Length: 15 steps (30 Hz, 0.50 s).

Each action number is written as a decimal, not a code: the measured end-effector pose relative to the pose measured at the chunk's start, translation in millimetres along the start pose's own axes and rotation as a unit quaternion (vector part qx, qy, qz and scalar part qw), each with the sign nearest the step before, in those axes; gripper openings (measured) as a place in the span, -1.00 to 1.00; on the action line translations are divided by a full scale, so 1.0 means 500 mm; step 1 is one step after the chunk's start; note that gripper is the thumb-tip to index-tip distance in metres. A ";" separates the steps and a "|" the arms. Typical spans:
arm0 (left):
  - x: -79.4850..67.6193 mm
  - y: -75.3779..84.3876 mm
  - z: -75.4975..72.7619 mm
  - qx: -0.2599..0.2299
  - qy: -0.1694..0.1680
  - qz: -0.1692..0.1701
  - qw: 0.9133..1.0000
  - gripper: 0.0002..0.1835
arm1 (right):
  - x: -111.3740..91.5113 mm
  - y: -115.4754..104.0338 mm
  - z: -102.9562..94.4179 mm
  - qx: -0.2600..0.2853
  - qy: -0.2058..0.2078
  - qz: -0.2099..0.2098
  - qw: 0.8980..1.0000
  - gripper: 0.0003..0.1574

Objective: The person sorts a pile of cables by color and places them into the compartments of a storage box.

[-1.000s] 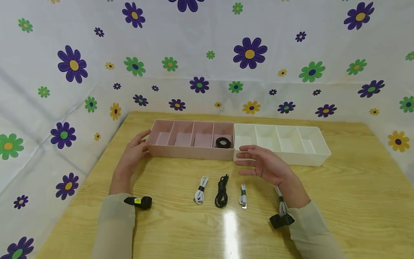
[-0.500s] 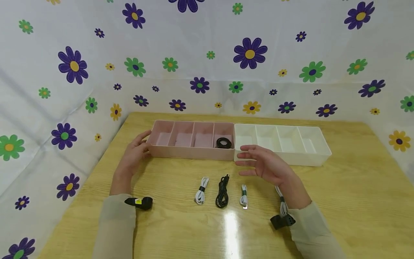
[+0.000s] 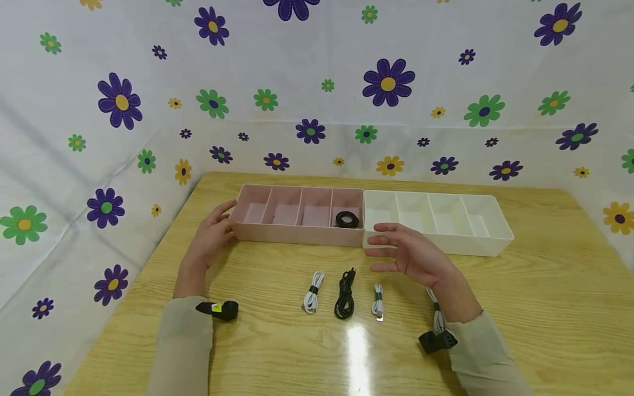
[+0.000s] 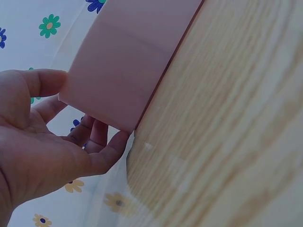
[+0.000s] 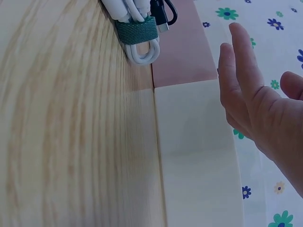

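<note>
In the head view, my left hand [image 3: 210,239] rests its fingertips against the left end of a pink divided box [image 3: 297,235]. The left wrist view shows thumb and fingers loosely bent at that end. A black coiled cable [image 3: 339,220] lies in the box's rightmost compartment. My right hand [image 3: 418,257] hovers in front of a white divided box [image 3: 475,245], fingers spread and holding nothing. On the table before the boxes lie a white bundled cable [image 3: 311,300], a black bundled cable [image 3: 344,305] and a short white USB cable [image 3: 378,303] with a green tie.
Another pale bundled cable [image 3: 438,320] lies partly hidden beneath the right wrist. Both boxes stand end to end on the wooden table [image 3: 277,352]. A flowered cloth [image 3: 307,104] rises behind the table and along its left side.
The head view has shifted slightly, so everything appears a little farther right. Neither hand visibly moves relative to the boxes, and the cables lie as before.
</note>
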State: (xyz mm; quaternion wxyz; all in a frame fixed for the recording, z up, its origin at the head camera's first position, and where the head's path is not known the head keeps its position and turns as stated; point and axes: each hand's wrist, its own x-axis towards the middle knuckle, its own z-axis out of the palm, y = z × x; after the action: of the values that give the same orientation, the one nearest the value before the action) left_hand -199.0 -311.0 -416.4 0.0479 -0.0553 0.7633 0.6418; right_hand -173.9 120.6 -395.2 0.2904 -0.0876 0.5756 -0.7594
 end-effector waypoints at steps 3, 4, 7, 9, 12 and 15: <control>-0.003 -0.004 -0.002 -0.001 0.003 -0.004 1.000 -0.38 | 0.001 0.004 0.001 0.003 -0.001 0.004 1.000 -0.42; -0.004 -0.005 -0.003 -0.001 0.004 -0.005 1.000 -0.38 | 0.002 0.005 0.001 0.003 -0.001 0.005 1.000 -0.40; -0.006 -0.007 -0.002 -0.001 0.005 -0.003 1.000 -0.38 | 0.001 0.006 0.003 0.001 -0.001 0.005 1.000 -0.39; -0.006 -0.006 0.001 -0.003 0.005 0.003 1.000 -0.39 | -0.001 0.005 0.003 -0.001 -0.001 0.004 1.000 -0.41; -0.004 -0.003 0.004 -0.011 0.003 0.014 1.000 -0.39 | -0.003 0.003 0.002 -0.001 -0.005 0.002 1.000 -0.48; -0.002 -0.001 0.005 -0.009 0.000 0.020 1.000 -0.40 | -0.003 0.001 0.000 0.000 -0.007 0.000 1.000 -0.53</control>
State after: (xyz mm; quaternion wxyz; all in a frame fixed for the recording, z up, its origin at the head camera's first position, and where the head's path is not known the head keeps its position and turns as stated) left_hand -198.1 -308.5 -417.2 0.0343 -0.0401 0.7586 0.6495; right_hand -172.5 121.4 -395.5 0.2947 -0.0924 0.5734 -0.7588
